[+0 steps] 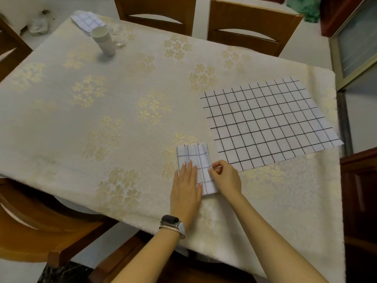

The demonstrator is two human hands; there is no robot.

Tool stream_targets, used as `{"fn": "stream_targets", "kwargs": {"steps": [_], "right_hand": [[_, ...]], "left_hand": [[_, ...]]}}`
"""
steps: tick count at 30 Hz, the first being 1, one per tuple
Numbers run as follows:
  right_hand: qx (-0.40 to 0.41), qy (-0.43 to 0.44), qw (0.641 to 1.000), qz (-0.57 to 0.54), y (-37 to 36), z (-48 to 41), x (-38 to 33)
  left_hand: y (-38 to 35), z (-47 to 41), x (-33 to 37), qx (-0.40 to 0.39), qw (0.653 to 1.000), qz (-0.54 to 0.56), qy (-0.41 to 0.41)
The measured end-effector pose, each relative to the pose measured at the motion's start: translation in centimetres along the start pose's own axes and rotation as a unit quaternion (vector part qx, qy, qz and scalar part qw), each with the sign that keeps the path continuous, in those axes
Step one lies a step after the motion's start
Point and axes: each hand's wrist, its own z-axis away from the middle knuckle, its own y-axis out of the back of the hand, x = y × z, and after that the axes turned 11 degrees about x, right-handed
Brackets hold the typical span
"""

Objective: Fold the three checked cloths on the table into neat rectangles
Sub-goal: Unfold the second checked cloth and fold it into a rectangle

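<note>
1. The left hand [186,186] lies flat, fingers spread, pressing the left half of the small folded cloth [195,166] onto the tabletop [102,119]. The right hand [225,178] pinches that cloth's right edge between thumb and fingertips. The hands sit close together, both on this one cloth.
2. The far end of the folded cloth, beyond both hands, shows a raised wrinkle. If it is pressed in as it stands, the crease probably sets crooked and the rectangle comes out uneven.
3. The pinch holds only the edge. A pull toward the right could slide the upper layers off the lower ones, since the left palm anchors only the left half.
4. The large unfolded cloth [269,121] lies just beyond and right of the right hand, near the tabletop's right edge. A careless sweep of the forearm could drag it askew or over that edge.
5. A third cloth [86,21] lies far beyond the left hand, touching or just behind a stack of cups [103,39]; lifting it carelessly may tip them.
</note>
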Motion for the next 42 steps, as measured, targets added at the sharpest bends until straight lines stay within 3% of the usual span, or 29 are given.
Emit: {"fn": "stream_targets", "kwargs": {"steps": [8,12,17,22,32,35,37,39,42], "right_hand": [[0.030,0.043,0.998,0.037,-0.1,0.1,-0.3],[0.080,0.204,0.971,0.091,-0.8,0.0,0.1],[-0.023,0.317,0.932,0.176,-2.4,-1.4,1.4],[-0.045,0.335,0.909,0.242,-3.3,-2.3,2.8],[-0.054,0.333,0.907,0.252,-3.3,-2.6,2.6],[-0.037,0.325,0.927,0.180,-2.3,-2.1,1.8],[0.010,0.295,0.951,0.091,-1.4,-1.3,1.4],[0.027,0.234,0.972,0.011,-0.9,-0.3,1.5],[0.012,0.196,0.980,0.005,-0.9,0.9,2.1]], "left_hand": [[-1.8,-1.2,-4.3,-0.088,0.991,-0.082,-0.051],[-1.7,-1.4,-3.8,-0.086,0.993,-0.070,-0.051],[-1.4,-2.5,-4.2,-0.079,0.993,-0.070,-0.048],[-1.2,-3.2,-4.5,-0.085,0.992,-0.082,-0.052],[-1.0,-3.3,-4.8,-0.088,0.994,-0.047,-0.043],[-0.1,-3.3,-4.6,-0.032,0.999,-0.002,0.008],[0.6,-3.0,-4.0,0.037,0.992,0.084,0.091],[1.4,-2.7,-3.3,0.089,0.959,0.176,0.203],[1.6,-2.4,-2.8,0.074,0.910,0.252,0.322]]}}
